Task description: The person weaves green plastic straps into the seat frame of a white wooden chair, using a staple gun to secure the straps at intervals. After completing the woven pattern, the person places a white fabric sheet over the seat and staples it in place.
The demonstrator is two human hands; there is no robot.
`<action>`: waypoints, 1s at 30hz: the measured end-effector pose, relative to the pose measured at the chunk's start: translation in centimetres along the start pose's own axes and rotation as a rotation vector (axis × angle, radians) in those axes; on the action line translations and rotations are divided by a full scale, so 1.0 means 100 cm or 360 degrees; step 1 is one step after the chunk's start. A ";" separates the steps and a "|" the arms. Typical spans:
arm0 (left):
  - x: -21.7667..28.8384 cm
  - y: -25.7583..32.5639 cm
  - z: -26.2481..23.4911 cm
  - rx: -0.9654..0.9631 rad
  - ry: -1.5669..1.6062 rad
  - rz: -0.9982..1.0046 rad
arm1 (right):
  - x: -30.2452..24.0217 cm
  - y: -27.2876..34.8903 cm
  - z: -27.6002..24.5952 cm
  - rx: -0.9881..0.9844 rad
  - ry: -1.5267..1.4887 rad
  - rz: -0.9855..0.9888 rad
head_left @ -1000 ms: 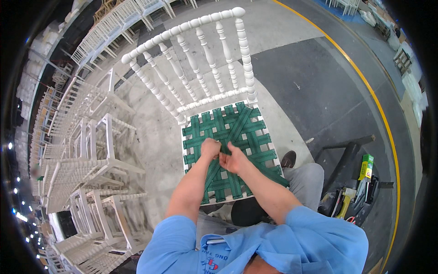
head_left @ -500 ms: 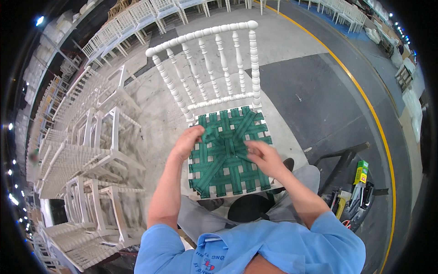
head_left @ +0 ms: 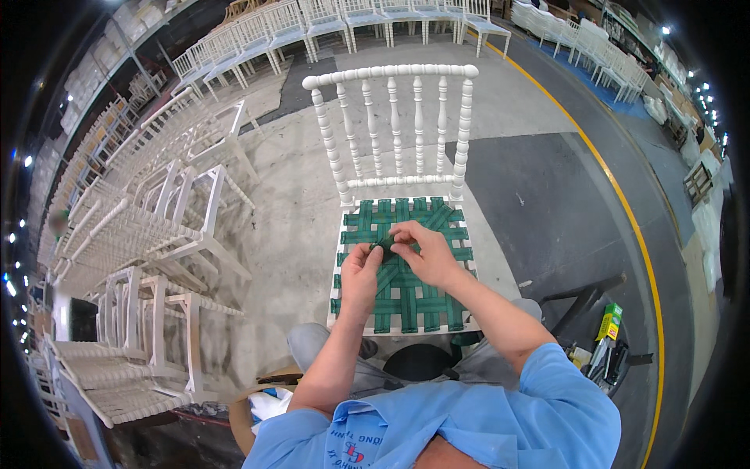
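In front of me stands a white chair with a turned spindle back [head_left: 391, 73]. Its seat is a lattice of woven green webbing straps [head_left: 406, 301], with diagonal straps crossing over it. My left hand [head_left: 361, 270] is closed, thumb and fingers pinching a loose green webbing strap [head_left: 384, 247] above the seat's middle. My right hand [head_left: 426, 252] meets it there, its fingers curled at the same strap from the right. The strap's ends are hidden by the fingers.
White chair frames [head_left: 176, 211] crowd the left side. A row of white chairs [head_left: 344, 23] lines the back. On my right, a small stand holds tools [head_left: 601, 363] and a green-yellow box [head_left: 609, 322]. A yellow line [head_left: 625, 180] crosses the floor.
My hands have come together from the seat's two sides to its middle, both now at the loose strap. The view has shifted, so the chair appears more upright.
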State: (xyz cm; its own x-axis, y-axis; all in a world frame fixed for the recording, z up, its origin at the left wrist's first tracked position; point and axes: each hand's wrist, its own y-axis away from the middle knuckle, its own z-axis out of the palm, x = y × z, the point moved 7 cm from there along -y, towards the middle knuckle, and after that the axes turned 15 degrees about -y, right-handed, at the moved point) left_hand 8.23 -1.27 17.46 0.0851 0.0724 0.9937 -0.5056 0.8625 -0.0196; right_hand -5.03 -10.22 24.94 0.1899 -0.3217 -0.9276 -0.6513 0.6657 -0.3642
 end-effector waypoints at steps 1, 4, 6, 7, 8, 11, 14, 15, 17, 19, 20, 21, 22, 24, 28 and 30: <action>-0.002 0.000 -0.002 0.0019 0.0070 -0.0019 | -0.006 0.000 0.004 -0.0035 0.0069 -0.0076; -0.007 0.002 -0.002 -0.0042 0.0149 -0.0059 | -0.013 0.004 0.003 -0.0134 0.0277 -0.0269; -0.006 0.001 -0.002 -0.0103 0.0130 -0.0077 | -0.015 0.001 0.003 -0.0212 0.0402 -0.0381; -0.006 0.001 -0.002 -0.0123 0.0108 -0.0085 | -0.014 -0.001 0.003 -0.0226 0.0404 -0.0359; -0.005 0.000 -0.001 -0.0145 0.0088 -0.0094 | -0.010 -0.002 0.002 -0.0240 0.0406 -0.0335; 0.019 0.002 0.016 0.0147 -0.0142 0.0333 | 0.000 -0.004 -0.006 -0.0240 0.0392 -0.0233; -0.006 0.004 -0.001 0.0106 -0.0614 0.0537 | 0.009 -0.009 0.006 -0.0384 0.0358 -0.0108; -0.031 0.006 -0.002 0.0045 -0.0505 0.0298 | 0.018 -0.009 0.006 -0.0444 0.0368 -0.0049; -0.089 0.020 0.004 -0.0107 -0.0196 -0.0207 | 0.053 -0.008 0.010 -0.0632 0.0301 0.0217; -0.143 0.046 0.035 -0.0376 0.0271 -0.0576 | 0.104 -0.006 0.011 -0.0876 0.0318 0.0551; -0.168 0.062 0.046 -0.0425 0.0610 -0.0803 | 0.135 -0.002 0.011 -0.1016 0.0355 0.0755; -0.179 0.068 0.045 -0.0239 0.0722 -0.0905 | 0.161 0.001 0.011 -0.1145 0.0395 0.0963; -0.189 0.057 0.037 -0.0095 0.0824 -0.0934 | 0.181 -0.007 0.011 -0.1139 0.0417 0.0941; -0.204 0.033 0.006 0.0255 0.0588 -0.0924 | 0.214 -0.034 0.016 -0.1133 0.0449 0.0895; -0.163 -0.066 -0.061 0.0712 -0.0781 -0.0270 | 0.275 -0.118 0.022 -0.0799 0.0628 0.0832; -0.144 -0.109 -0.077 0.0837 -0.1209 -0.0005 | 0.297 -0.155 0.032 -0.0711 0.0616 0.0713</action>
State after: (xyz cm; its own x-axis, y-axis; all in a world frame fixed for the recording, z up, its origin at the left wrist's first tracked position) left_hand 19.12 -7.87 2.57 -0.4052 -0.4379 0.8025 -0.8470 0.5101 -0.1494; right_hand 13.01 -27.93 2.77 -0.3831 -0.3528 -0.8537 -0.8579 0.4783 0.1874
